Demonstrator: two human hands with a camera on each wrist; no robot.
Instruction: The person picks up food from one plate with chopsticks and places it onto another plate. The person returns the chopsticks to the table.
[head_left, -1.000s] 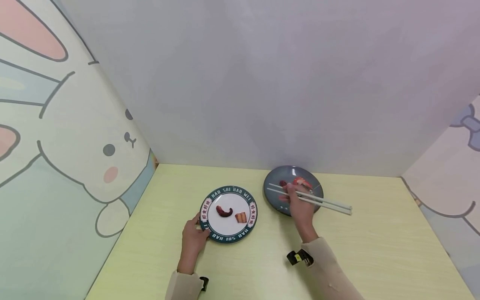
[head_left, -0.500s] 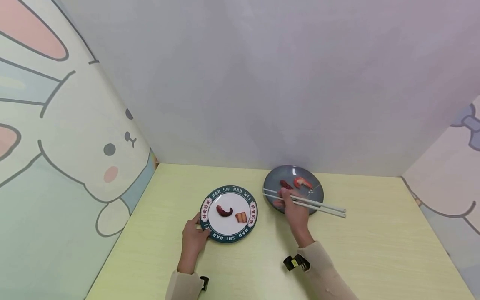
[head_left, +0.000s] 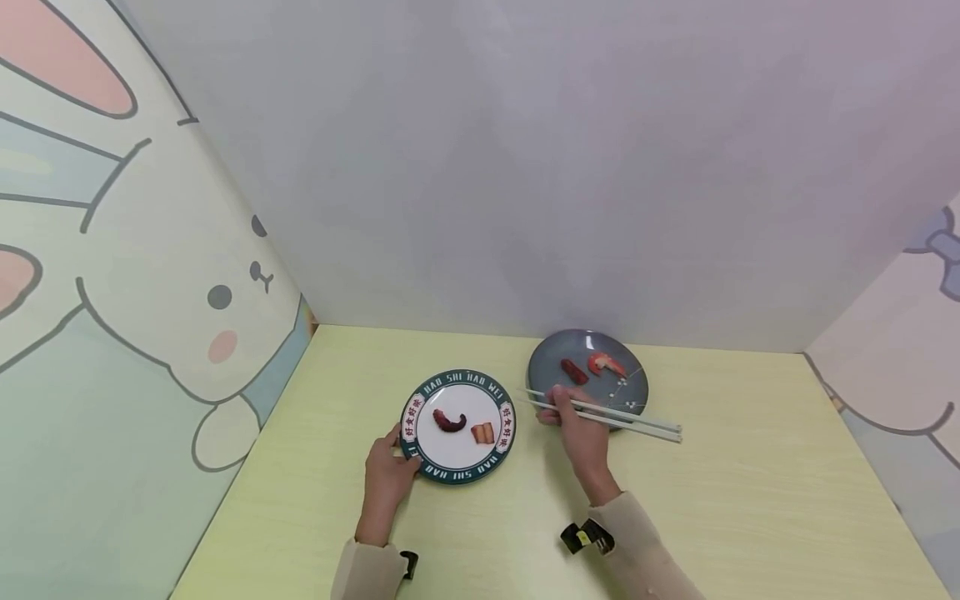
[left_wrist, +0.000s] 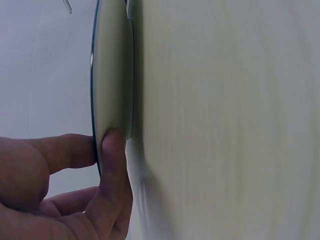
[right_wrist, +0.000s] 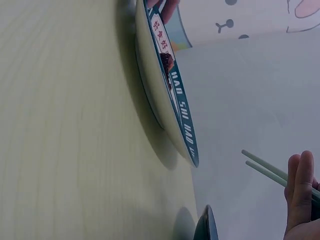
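My left hand (head_left: pixel 388 477) pinches the near-left rim of a white plate (head_left: pixel 459 477) with a dark green lettered border. In the left wrist view the plate's edge lies between thumb and fingers. On that plate sit a dark red curled tentacle (head_left: pixel 448 422) and a striped brown meat piece (head_left: pixel 483 433). My right hand (head_left: pixel 583 437) grips a pair of pale green chopsticks (head_left: pixel 648 426) over the near edge of a blue-grey plate (head_left: pixel 550 357). Their tips point left towards the white plate, with nothing between them. A reddish-brown sausage-like piece (head_left: pixel 574 372) and a shrimp (head_left: pixel 606 364) lie on the blue-grey plate.
Both plates stand on a pale yellow wooden table (head_left: pixel 720 500). A grey wall (head_left: pixel 480 208) rises right behind the blue-grey plate. Side panels with cartoon rabbits (head_left: pixel 180 317) flank the table. A black wrist strap (head_left: pixel 587 537) sits at the right sleeve.
My right hand and the chopsticks have moved left and nearer, uncovering the sausage-like piece and the shrimp. My left hand and the white plate have stayed in place.
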